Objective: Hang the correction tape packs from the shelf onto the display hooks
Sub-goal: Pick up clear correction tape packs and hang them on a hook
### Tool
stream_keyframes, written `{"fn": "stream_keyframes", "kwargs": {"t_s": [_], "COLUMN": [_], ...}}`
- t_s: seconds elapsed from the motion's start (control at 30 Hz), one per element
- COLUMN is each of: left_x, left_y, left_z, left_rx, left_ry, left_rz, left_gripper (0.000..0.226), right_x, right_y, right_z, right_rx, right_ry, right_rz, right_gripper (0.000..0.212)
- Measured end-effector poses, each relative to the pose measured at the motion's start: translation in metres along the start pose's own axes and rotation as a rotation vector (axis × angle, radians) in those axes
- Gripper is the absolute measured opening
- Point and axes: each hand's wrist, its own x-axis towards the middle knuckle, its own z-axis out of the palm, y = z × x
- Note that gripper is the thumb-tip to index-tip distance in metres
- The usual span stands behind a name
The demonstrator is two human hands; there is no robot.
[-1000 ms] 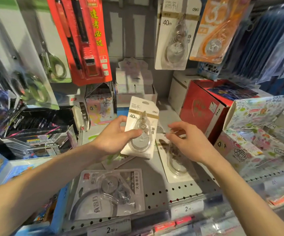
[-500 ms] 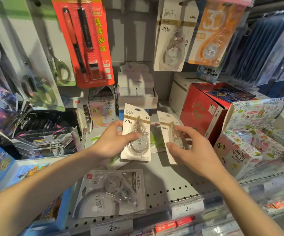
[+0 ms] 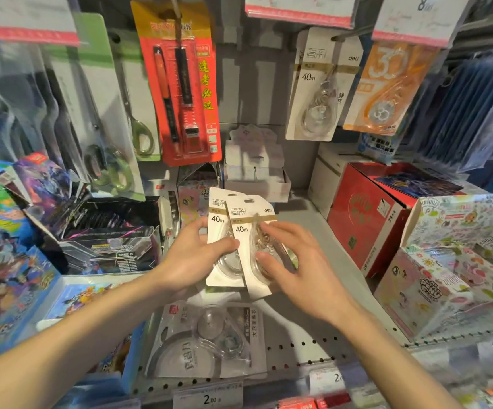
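While both white card-backed correction tape packs sit fanned together above the middle of the grey perforated metal shelf (image 3: 298,346), the left hand (image 3: 192,258) grips the rear white pack (image 3: 217,219) with its thumb curled across the clear blister, and the right hand (image 3: 295,261) rests its fingers on the front white pack (image 3: 251,231), thumb pressed against the blister's lower part. These look light and stiff along the card yet easily creased at the corners, and the clear plastic bubble over the dispenser is smooth, so it probably slips under a fingertip. A firmer hold seems to be on the flat card edges low down, leaving the punched hang slot at the top free. Far up to the right, a matching white hanging pack (image 3: 319,90) already hangs from a dark metal display hook (image 3: 348,33), beside an orange carded tape pack (image 3: 387,87); that hook is the likely target. Another flat clear-bagged tape pack (image 3: 210,338) lies near the shelf's front edge, and a red cardboard box (image 3: 366,216) stands at right.
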Motion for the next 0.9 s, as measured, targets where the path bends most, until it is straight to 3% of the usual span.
{"fn": "stream_keyframes", "kwargs": {"t_s": [0.07, 0.17, 0.33, 0.63, 0.9], "left_x": [-0.003, -0.007, -0.016, -0.024, -0.032], "left_y": [0.0, 0.003, 0.004, 0.031, 0.077], "left_z": [-0.004, -0.013, -0.023, -0.023, 0.033], "left_rx": [0.017, 0.055, 0.09, 0.055, 0.134], "left_ry": [0.023, 0.03, 0.021, 0.05, 0.112], "left_rz": [0.033, 0.081, 0.162, 0.289, 0.397], "left_gripper": [0.039, 0.041, 0.043, 0.039, 0.047], "right_x": [0.001, 0.005, 0.008, 0.003, 0.006], "right_y": [-0.001, -0.006, -0.015, -0.028, -0.014], "right_z": [0.0, -0.001, -0.001, -0.052, -0.132], "right_rx": [0.074, 0.389, 0.647, 0.603, 0.502], "right_ry": [0.004, -0.059, -0.064, 0.049, 0.121], "right_rz": [0.087, 0.311, 0.403, 0.299, 0.125], "right_gripper": [0.066, 0.063, 0.055, 0.053, 0.051]}}
